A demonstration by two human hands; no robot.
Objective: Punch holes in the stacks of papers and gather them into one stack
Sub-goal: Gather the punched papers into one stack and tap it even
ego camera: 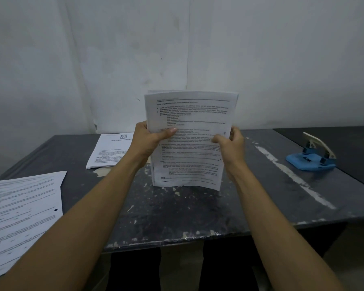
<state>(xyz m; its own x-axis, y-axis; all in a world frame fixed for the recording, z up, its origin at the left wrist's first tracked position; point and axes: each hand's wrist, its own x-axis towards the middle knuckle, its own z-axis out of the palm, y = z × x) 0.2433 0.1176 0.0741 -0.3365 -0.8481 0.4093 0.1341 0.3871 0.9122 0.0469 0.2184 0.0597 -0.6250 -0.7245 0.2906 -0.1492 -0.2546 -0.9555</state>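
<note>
I hold a stack of printed papers upright, its lower edge down at the worn dark table. My left hand grips its left edge, thumb across the front. My right hand grips the right edge, where two punched holes show. A second stack of papers lies flat at the back left. A third stack, with a punched hole near its right edge, lies at the near left. The blue hole punch sits at the far right, its handle raised.
A pale wall rises right behind the table. A second dark surface adjoins the table on the right, past the punch. The table's front edge runs just beyond my forearms.
</note>
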